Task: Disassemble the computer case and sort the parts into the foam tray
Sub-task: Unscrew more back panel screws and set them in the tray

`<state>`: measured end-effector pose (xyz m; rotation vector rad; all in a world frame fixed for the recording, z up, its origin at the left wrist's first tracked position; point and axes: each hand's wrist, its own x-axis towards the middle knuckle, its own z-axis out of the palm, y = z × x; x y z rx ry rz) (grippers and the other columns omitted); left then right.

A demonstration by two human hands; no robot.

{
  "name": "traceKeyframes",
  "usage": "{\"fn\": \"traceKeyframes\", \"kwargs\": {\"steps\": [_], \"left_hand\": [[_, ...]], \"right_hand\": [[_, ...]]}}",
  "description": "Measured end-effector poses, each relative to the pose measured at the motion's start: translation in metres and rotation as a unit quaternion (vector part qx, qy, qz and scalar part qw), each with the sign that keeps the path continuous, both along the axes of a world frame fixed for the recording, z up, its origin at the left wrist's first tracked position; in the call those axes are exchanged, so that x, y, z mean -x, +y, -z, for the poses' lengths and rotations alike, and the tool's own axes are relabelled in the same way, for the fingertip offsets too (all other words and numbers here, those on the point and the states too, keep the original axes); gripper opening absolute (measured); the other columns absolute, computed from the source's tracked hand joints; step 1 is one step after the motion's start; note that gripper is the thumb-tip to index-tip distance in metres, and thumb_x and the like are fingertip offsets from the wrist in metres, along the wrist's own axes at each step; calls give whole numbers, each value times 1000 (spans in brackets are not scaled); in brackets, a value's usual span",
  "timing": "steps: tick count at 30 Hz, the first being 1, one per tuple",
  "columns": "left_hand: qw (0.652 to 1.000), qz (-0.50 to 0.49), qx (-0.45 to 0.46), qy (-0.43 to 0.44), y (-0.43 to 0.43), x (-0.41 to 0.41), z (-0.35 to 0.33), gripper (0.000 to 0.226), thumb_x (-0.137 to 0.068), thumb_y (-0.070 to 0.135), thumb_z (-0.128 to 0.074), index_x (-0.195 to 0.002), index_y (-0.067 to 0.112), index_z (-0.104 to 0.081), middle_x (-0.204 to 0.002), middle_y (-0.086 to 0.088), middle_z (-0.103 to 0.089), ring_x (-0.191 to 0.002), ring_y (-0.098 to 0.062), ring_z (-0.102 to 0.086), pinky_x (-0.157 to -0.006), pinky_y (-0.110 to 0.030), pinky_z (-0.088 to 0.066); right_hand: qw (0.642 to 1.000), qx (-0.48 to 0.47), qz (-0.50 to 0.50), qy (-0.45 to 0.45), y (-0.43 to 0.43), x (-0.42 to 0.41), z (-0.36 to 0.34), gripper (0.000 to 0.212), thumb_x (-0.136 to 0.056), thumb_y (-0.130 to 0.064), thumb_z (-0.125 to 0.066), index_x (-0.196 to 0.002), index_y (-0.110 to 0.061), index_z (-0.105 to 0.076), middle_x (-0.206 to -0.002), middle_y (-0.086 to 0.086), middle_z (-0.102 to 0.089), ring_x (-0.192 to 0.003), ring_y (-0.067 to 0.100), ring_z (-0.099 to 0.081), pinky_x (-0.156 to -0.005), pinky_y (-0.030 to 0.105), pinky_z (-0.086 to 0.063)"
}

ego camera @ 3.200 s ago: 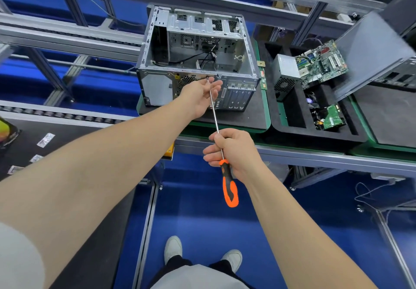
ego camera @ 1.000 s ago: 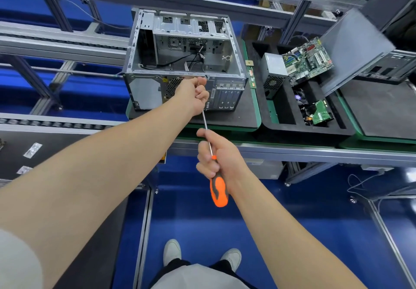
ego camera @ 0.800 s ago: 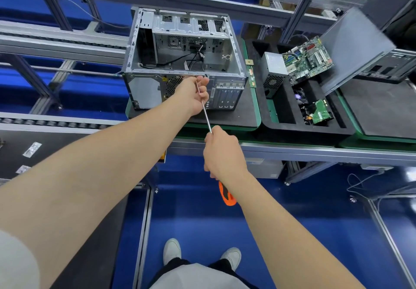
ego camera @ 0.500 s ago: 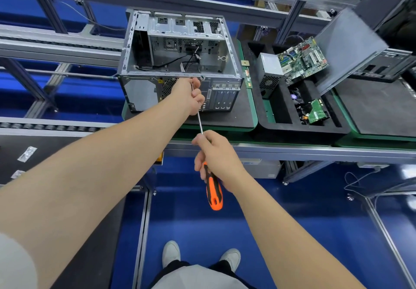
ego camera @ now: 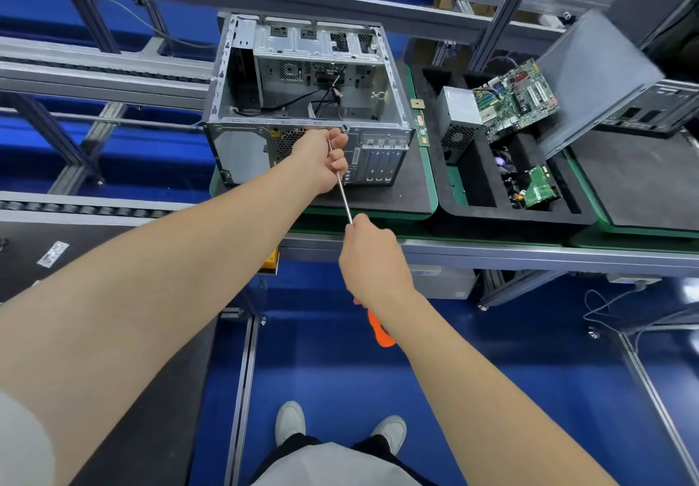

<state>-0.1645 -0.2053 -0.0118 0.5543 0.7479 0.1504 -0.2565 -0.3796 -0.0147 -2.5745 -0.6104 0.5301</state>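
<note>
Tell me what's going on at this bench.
A person is working on the open grey metal computer case. The right hand grips the long orange-handled screwdriver by its handle, while the left hand curls round the steel shaft near its tip, at the case's upper rear edge. To the right, the black foam tray holds a grey metal power supply box, a large green motherboard and a smaller green circuit board.

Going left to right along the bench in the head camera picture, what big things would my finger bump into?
computer case → power supply → motherboard → grey side panel
</note>
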Motion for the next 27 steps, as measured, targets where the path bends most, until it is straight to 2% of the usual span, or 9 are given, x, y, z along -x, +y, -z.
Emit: {"fn": "traceKeyframes", "kwargs": {"steps": [4,7,9,13,15,18,22,24,27], "left_hand": [[999,-24,14,19,-3,-7,-2,23,-106,10,-38,-93,13,-56,-66,2,-55,-40,-8,-21,-35,-20,-16],[998,-39,49,2,-1,-7,-1,29,-109,11,-37,-87,12,-55,-60,3,-47,-33,-8,-20,-33,-19,-16],[997,-34,75,-13,0,-6,0,32,-110,13,-37,-83,12,-54,-57,4,-45,-32,-8,-20,-32,-20,-16],[994,-43,98,-32,-1,-6,1,32,-110,13,-36,-83,10,-52,-55,3,-45,-31,-8,-20,-31,-20,-17],[994,-43,100,-34,-1,-5,1,30,-110,12,-37,-84,9,-53,-53,3,-45,-32,-8,-20,-31,-20,-17],[997,-29,68,-18,1,-4,0,30,-109,11,-36,-85,9,-54,-56,2,-47,-33,-8,-20,-33,-18,-17],[1000,-18,17,-1,-2,-2,0,30,-109,11,-32,-88,10,-55,-62,1,-47,-33,-8,-23,-34,-18,-19],[999,-31,3,8,-6,-4,-1,27,-109,14,-35,-90,10,-53,-62,0,-50,-34,-8,-25,-35,-19,-20],[998,-57,-19,37,-14,-9,-3,24,-106,9,-44,-84,10,-54,-62,0,-50,-40,-9,-21,-39,-21,-18]], "right_hand": [[990,61,-17,-128,4,-2,1,15,-110,-17,-47,-100,-15,-36,-72,2,-41,-56,19,-42,-46,32,-27],[989,-112,-8,91,-2,-12,-6,20,-108,-23,-47,-98,-7,-53,-66,8,-62,-42,24,-53,-45,28,-41],[849,-343,99,389,-8,-14,-5,24,-108,-27,-44,-100,-9,-58,-58,9,-58,-35,22,-47,-41,25,-37],[449,-520,128,715,-14,-8,5,37,-115,-35,-36,-99,-11,-58,-58,3,-46,-35,8,-29,-32,20,-28],[387,-538,110,741,-10,-9,5,40,-117,-33,-31,-102,-8,-59,-57,3,-48,-32,9,-28,-30,18,-27],[564,-500,131,644,-1,-5,0,31,-114,-25,-37,-99,-10,-59,-52,1,-49,-28,9,-30,-28,20,-26],[953,-187,80,224,5,-4,-4,13,-106,-11,-37,-103,-9,-49,-68,11,-55,-46,23,-44,-45,28,-38],[1000,8,8,12,5,-6,-2,6,-108,-9,-41,-103,-12,-39,-75,7,-46,-63,25,-50,-50,32,-35],[996,58,0,-68,6,-9,3,15,-106,-8,-48,-103,-14,-35,-76,1,-40,-64,19,-45,-48,31,-26]]}}
